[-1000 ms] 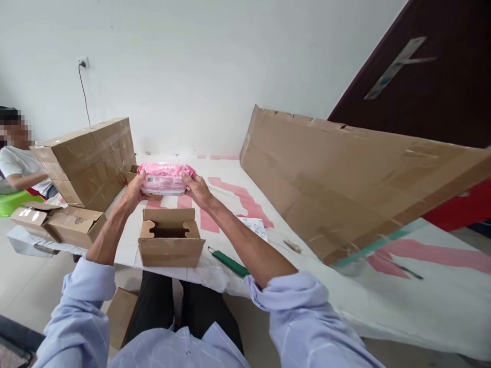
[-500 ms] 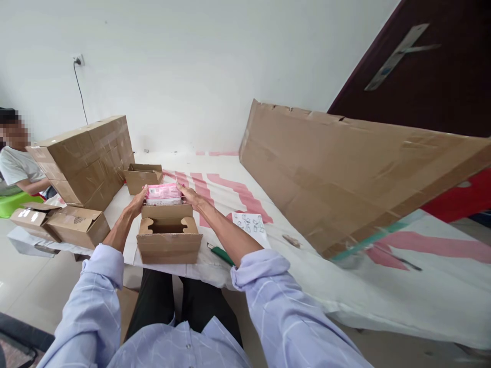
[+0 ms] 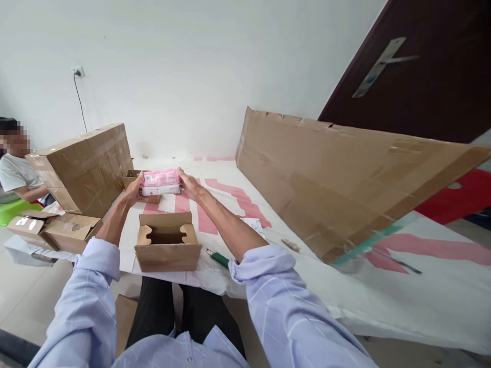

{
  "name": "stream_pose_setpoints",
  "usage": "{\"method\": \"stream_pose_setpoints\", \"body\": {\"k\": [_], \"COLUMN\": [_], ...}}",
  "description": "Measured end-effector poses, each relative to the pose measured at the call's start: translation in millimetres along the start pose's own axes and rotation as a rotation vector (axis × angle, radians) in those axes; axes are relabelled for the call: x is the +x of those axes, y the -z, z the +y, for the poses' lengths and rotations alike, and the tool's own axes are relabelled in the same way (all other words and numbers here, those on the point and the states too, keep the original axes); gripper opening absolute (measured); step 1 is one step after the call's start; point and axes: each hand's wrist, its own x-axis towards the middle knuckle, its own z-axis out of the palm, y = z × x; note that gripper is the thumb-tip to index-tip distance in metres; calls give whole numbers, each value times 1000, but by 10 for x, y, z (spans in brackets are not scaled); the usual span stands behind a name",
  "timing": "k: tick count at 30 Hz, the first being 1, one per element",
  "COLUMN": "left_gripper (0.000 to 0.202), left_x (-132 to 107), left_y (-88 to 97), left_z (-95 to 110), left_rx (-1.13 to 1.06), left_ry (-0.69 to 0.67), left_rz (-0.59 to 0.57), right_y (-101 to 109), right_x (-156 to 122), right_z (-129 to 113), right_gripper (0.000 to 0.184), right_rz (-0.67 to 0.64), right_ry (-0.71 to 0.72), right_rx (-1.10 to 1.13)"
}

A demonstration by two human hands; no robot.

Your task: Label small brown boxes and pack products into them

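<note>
Between my two hands is a pink-and-white plastic-wrapped pack, held up above the table. My left hand is closed on its left end, and my right hand grips the right end. What the pack contains cannot be made out. Below and nearer to me stands an open cardboard box with its flaps up and a dark inside. Another open box sits behind the pack, partly hidden by it and my left hand.
Two small cartons stand at the left edge, before a large taped carton. A green utility knife and a drawn-on sheet lie near my right forearm. A big cardboard panel leans at right. A person sits far left.
Both hands have lifted the pink-and-white pack up and away from the near box, so a gap now shows between them. The pack now covers much of the box behind. The view has shifted slightly.
</note>
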Motion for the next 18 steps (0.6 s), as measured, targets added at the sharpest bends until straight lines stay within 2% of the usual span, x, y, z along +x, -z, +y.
{"method": "stream_pose_setpoints", "body": {"k": [2, 5, 8, 10, 12, 14, 16, 18], "left_gripper": [71, 69, 67, 72, 78, 81, 82, 83], "left_x": [-30, -270, -699, -977, -1169, -1247, -1214, -1090], "left_y": [-37, -69, -61, -58, -66, -59, -1, 124], "left_z": [324, 786, 1115, 1238, 1281, 1239, 1109, 904], "left_rx": [9, 32, 122, 255, 427, 559, 625, 652], "left_ry": [-72, -297, -450, -509, -550, -604, -670, -704], "left_rz": [21, -66, -191, -173, -170, -191, -174, -98], "right_y": [59, 168, 211, 170, 91, 23, 14, 86], "right_x": [60, -30, -354, -622, -851, -1000, -1066, -1080], "right_z": [-252, -618, -891, -979, -966, -838, -607, -317], "right_gripper": [82, 87, 99, 95, 81, 68, 68, 78], "right_rz": [-4, -33, -5, 24, 38, 67, 120, 131], "right_ry": [78, 351, 606, 717, 793, 819, 771, 624], "right_rx": [55, 97, -43, -208, -371, -465, -502, -540]}}
